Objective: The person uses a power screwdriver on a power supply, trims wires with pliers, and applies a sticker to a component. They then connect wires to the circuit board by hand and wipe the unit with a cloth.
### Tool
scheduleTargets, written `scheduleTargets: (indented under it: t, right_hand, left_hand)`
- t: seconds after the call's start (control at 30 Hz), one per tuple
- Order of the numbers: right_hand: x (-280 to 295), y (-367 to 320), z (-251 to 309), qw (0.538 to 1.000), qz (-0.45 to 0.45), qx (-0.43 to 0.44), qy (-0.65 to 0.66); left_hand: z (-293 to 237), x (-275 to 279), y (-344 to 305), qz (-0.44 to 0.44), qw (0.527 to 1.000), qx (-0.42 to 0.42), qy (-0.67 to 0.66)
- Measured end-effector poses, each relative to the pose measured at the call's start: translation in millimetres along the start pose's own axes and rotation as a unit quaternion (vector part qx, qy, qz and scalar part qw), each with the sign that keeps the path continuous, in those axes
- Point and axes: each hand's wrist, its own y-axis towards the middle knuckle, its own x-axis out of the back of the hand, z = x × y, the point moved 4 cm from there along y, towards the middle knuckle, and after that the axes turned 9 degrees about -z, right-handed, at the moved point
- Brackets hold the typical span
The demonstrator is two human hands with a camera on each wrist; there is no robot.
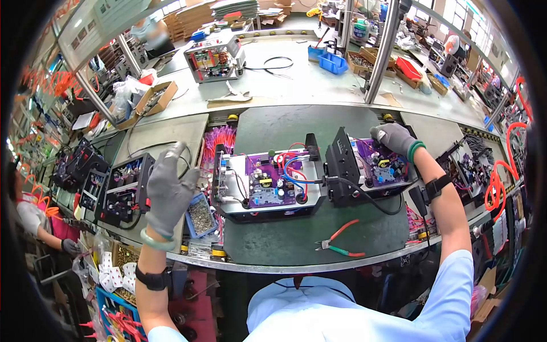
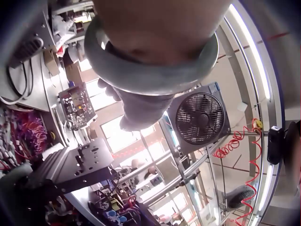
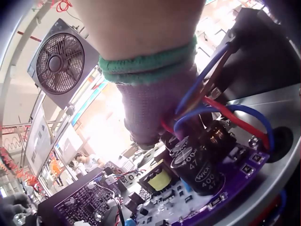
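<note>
My left hand (image 1: 171,191), in a grey glove, is raised over the left side of the bench with its fingers loosely extended and nothing held. Close to it are a blue bin of small metal parts (image 1: 200,216) and a black-framed unit (image 1: 126,191). My right hand (image 1: 396,139), also gloved, is at the far side of the right-hand open unit (image 1: 376,162). In the right wrist view it stands behind black capacitors (image 3: 195,169) on a purple board, near blue and red wires; its fingertips are hidden. Another open unit with a purple board (image 1: 268,179) sits between the hands.
Red-and-green-handled cutters (image 1: 342,239) lie on the green mat (image 1: 273,245) near the front edge. A black cable (image 1: 382,208) loops in front of the right unit. Pink connector leads (image 1: 219,139) fill a gap behind. More units flank both sides; metal posts (image 1: 384,54) rise at the back.
</note>
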Motion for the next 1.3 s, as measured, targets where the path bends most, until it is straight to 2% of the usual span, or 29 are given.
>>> scheduleTargets:
  t: [0.17,0.2,0.23,0.27,0.3,0.33,0.43,0.47,0.5,0.53,0.57,0.6,0.63,0.67,0.7,0.73,0.77,0.8,0.83,0.87,0.9,1.0,1.03,1.1,1.13,1.17,1.2,1.27,1.3]
  right_hand:
    - [-2,7,5,0.996,0.056,0.07,0.009]
    - [-1,10,9,0.996,0.054,0.068,0.01]
    - [-1,13,13,0.996,0.092,-0.001,0.018]
    - [1,15,14,0.989,0.129,-0.068,0.026]
    - [-1,19,14,0.989,0.123,-0.074,0.021]
    - [0,19,20,0.986,0.116,-0.098,0.067]
    - [2,7,12,0.991,0.057,-0.06,0.106]
    - [2,5,4,0.991,0.036,-0.049,0.122]
    - [11,-3,8,0.992,-0.009,-0.019,0.127]
    - [18,-10,11,0.993,-0.038,-0.014,0.109]
    - [22,-17,8,0.99,-0.066,-0.049,0.114]
    - [27,-22,3,0.985,-0.094,-0.083,0.118]
    - [29,-21,1,0.985,-0.093,-0.078,0.121]
    - [32,-21,-4,0.98,-0.131,-0.103,0.111]
    - [32,-23,-7,0.972,-0.168,-0.13,0.104]
    - [21,-25,-9,0.971,-0.165,-0.131,0.11]
    - [10,-28,-2,0.967,-0.228,-0.023,0.108]
    - [4,-36,6,0.947,-0.291,0.086,0.102]
    - [-3,-50,17,0.939,-0.308,0.148,-0.027]
    - [-9,-58,14,0.942,-0.313,0.12,-0.012]
    - [-9,-65,13,0.947,-0.307,0.095,0.003]
    - [0,-75,24,0.952,-0.296,0.077,0.006]
    - [12,-85,37,0.955,-0.289,0.066,0.022]
    - [28,-109,41,0.944,-0.293,0.096,0.12]
    - [40,-131,43,0.931,-0.335,0.097,0.103]
    - [53,-158,41,0.912,-0.363,0.071,0.176]
    - [67,-192,28,0.914,-0.383,0.046,0.129]
    - [85,-273,-15,0.878,-0.471,-0.026,0.077]
    - [88,-321,-48,0.853,-0.515,-0.077,0.036]
  left_hand:
    - [-4,-28,15,0.016,1.0,-0.016,-0.014]
    - [-7,-40,20,0.033,0.998,-0.014,-0.06]
    - [-13,-53,26,0.048,0.993,-0.011,-0.107]
    - [-21,-72,31,0.103,0.983,0.019,-0.149]
    - [-34,-89,38,0.156,0.968,0.048,-0.191]
    - [-54,-100,46,0.203,0.96,0.027,-0.189]
    - [-59,-178,52,0.358,0.931,-0.02,-0.067]
    - [-57,-197,55,0.417,0.904,-0.081,-0.048]
    - [-38,-227,60,0.43,0.895,-0.072,-0.092]
    - [-38,-226,66,0.447,0.882,-0.062,-0.134]
    - [-31,-227,70,0.496,0.863,0.023,-0.094]
    - [-45,-204,76,0.538,0.834,0.108,-0.053]
    - [-44,-202,75,0.531,0.839,0.117,-0.031]
    - [-44,-204,72,0.531,0.838,0.12,-0.027]
    - [-49,-204,71,0.516,0.851,0.096,-0.022]
    - [-54,-204,69,0.503,0.861,0.07,-0.016]
    - [-57,-208,66,0.575,0.814,0.077,-0.02]
    - [-53,-211,60,0.577,0.813,0.079,-0.018]
    - [-49,-216,59,0.556,0.828,0.052,-0.056]
    - [-46,-223,57,0.535,0.839,0.026,-0.095]
    - [-72,-175,65,0.56,0.804,0.187,-0.073]
    - [-78,-158,68,0.534,0.818,0.187,-0.098]
    - [-81,-155,71,0.479,0.872,0.101,-0.029]
    - [-89,-145,57,0.467,0.879,0.092,-0.042]
    - [-98,-134,48,0.453,0.886,0.079,-0.055]
    - [-112,-116,41,0.448,0.893,0.05,0.019]
    - [-115,-116,20,0.397,0.917,-0.01,0.036]
    - [-101,-122,-13,0.245,0.968,-0.049,-0.021]
    - [-106,-116,-21,0.214,0.975,-0.061,0.002]
